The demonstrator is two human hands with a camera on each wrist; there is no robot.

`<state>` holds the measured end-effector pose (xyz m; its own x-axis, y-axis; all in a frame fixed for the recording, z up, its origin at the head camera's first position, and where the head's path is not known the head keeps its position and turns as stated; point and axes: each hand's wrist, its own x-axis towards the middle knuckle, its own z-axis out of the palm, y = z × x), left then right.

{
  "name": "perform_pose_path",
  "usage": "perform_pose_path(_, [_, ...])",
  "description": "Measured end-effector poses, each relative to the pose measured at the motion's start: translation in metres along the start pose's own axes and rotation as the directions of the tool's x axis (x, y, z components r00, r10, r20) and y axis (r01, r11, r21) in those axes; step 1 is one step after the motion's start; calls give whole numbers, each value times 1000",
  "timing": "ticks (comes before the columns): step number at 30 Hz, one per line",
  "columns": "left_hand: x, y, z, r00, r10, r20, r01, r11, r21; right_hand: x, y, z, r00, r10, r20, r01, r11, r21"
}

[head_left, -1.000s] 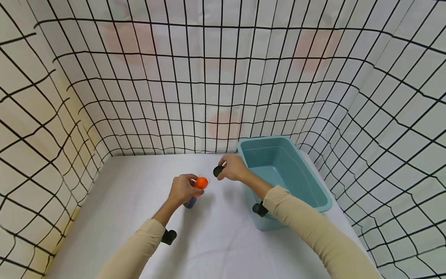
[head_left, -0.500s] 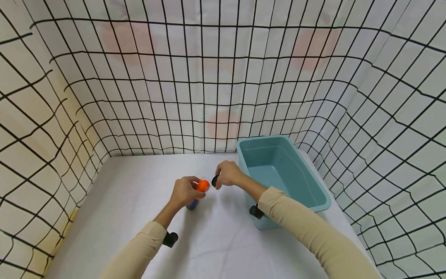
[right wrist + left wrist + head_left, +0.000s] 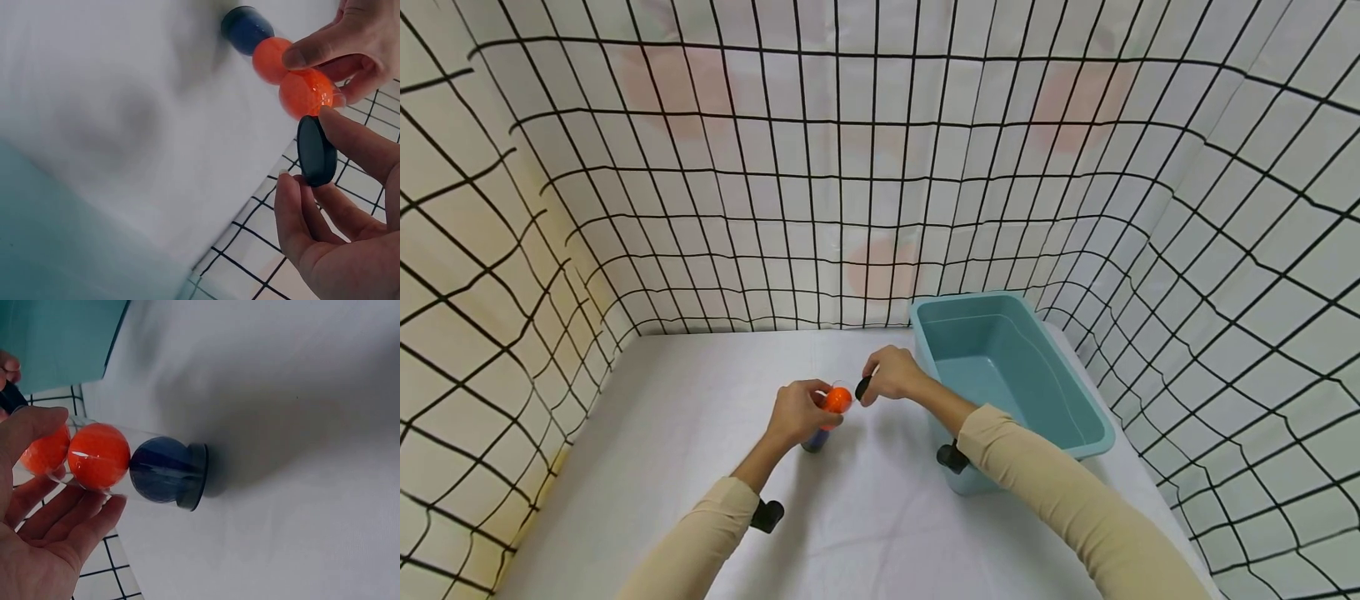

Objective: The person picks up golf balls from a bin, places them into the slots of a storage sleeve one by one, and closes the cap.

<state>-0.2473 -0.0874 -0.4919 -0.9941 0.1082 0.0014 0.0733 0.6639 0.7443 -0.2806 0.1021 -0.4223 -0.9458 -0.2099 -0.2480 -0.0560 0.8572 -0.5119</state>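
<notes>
My left hand (image 3: 797, 410) grips a clear tube (image 3: 142, 436) near its upper end. Inside it an orange ball (image 3: 47, 450), a second orange ball (image 3: 99, 456) and a dark blue ball (image 3: 159, 469) sit in a row. A dark cap (image 3: 199, 476) closes the tube's lower end, beyond the blue ball. Between thumb and fingers, my right hand (image 3: 891, 373) pinches a loose round black cap (image 3: 317, 152). In the head view that cap is just right of the tube's upper end, with a small gap. The fingers partly hide the upper orange ball in the left wrist view.
A teal plastic tub (image 3: 1026, 375) stands at the right, beneath my right forearm. White cloth covers the table (image 3: 700, 417). Black grid netting (image 3: 880, 175) rises at the back and both sides.
Over the last second my right hand has come down slightly and turned the black cap more edge-on. My left hand has shifted slightly right with the tube. Both hands barely move in the last half second.
</notes>
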Motion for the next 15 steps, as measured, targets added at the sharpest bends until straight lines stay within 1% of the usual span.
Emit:
perform_pose_path(3, [1,0,0,1000,1,4,-1,1000,-12,-1,1,0,1000,-2,0,2,999,39])
perform_pose_path(9, [0,0,1,1000,13,5,-12,1000,-6,0,1,3,1000,-22,5,21,994,107])
perform_pose_path(15, [-1,0,1,1000,21,3,-21,1000,-3,-2,-1,6,999,-18,27,12,978,207])
